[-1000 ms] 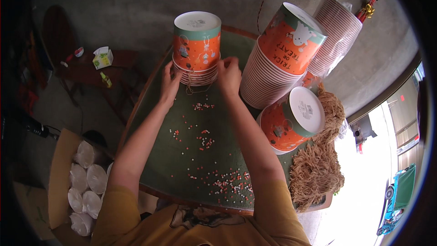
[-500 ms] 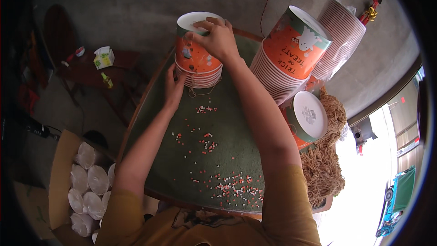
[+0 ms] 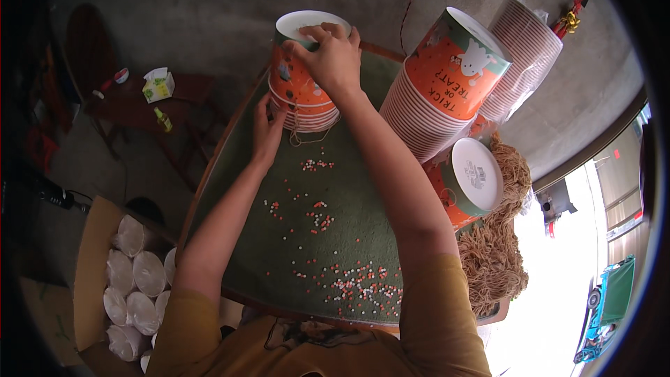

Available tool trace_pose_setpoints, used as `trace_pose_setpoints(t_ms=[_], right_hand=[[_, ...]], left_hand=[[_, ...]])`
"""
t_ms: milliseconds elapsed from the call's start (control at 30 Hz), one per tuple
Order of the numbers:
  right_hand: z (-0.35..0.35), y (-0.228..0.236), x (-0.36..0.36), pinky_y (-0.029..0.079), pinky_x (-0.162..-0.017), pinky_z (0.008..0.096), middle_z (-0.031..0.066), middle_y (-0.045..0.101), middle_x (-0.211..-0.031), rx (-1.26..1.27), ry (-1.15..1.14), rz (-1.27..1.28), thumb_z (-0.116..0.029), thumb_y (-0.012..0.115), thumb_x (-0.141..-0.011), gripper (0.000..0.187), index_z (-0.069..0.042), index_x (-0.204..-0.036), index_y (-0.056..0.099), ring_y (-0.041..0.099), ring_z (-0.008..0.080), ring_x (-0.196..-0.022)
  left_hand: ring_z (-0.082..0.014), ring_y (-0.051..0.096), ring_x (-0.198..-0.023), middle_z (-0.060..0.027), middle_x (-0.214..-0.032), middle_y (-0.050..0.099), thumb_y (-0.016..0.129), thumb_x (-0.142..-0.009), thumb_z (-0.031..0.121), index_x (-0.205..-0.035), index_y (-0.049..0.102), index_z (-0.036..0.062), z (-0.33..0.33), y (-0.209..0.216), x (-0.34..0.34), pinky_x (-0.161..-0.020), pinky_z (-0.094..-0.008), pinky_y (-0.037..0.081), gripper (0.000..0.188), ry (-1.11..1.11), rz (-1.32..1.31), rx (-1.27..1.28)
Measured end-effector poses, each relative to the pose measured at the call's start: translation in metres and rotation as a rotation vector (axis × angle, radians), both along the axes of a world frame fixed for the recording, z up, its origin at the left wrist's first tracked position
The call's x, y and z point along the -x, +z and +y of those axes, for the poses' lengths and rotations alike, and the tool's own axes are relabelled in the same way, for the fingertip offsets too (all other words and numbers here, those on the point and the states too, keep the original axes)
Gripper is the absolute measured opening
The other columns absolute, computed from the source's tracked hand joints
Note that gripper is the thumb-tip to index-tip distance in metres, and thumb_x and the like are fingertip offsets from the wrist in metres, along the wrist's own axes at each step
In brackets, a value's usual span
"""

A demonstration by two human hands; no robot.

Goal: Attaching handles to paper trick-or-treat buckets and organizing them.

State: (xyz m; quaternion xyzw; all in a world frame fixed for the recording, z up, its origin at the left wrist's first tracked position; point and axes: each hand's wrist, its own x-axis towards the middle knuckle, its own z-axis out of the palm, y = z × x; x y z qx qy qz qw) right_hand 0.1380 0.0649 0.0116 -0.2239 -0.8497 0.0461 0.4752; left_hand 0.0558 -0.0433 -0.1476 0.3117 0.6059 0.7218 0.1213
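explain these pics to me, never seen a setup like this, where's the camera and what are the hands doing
There's no machine here, just a person's two bare hands. A wide fisheye camera worn on the head looks down, so straight edges bend. On the green table stand upside-down orange buckets, mostly stacked, with small scattered beads and brown strings. The right hand rests over the base of the leftmost stack; the left hand is at its lower rims. How firmly either grips is unclear.
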Motion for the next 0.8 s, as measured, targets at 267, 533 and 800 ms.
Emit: trace_pose_setpoints(t_ms=[267, 533, 800], right_hand=[[-0.018, 0.001, -0.012, 0.035, -0.105, 0.0538, 0.0204, 0.045, -0.137, 0.055, -0.09, -0.136, -0.06, 0.068, -0.075, 0.064, -0.019, -0.125, 0.06, 0.039, 0.0445, -0.128], [-0.09, 0.041, -0.163, 0.052, -0.079, 0.0425, 0.0141, 0.063, -0.093, 0.023, 0.1, -0.31, -0.038, 0.068, -0.082, 0.039, -0.005, -0.101, 0.059, 0.062, 0.0324, -0.094], [-0.058, 0.006, -0.32, 0.047, -0.085, 0.0438, 0.0135, 0.062, -0.106, 0.062, -0.321, -0.406, -0.028, 0.071, -0.08, 0.032, -0.003, -0.094, 0.057, 0.058, 0.0336, -0.1]], left_hand=[[-0.0211, 0.047, -0.12, -0.0119, -0.136, 0.043, 0.061, -0.092, 0.021, -0.14, 0.037, 0.0021, 0.0, -0.006, 0.004, -0.101, -0.0346, 0.039, 0.057, -0.008, 0.061, -0.015], [-0.018, 0.051, -0.103, -0.0113, -0.121, 0.049, 0.056, -0.094, 0.016, -0.132, 0.045, 0.0042, -0.034, 0.006, -0.013, -0.094, -0.032, 0.041, 0.042, 0.112, 0.057, -0.011], [-0.0232, 0.051, -0.11, -0.0118, -0.122, 0.047, 0.062, -0.087, 0.014, -0.129, 0.045, 0.0067, -0.042, 0.034, -0.186, -0.09, -0.0355, 0.045, 0.046, -0.579, 0.373, 0.126]])
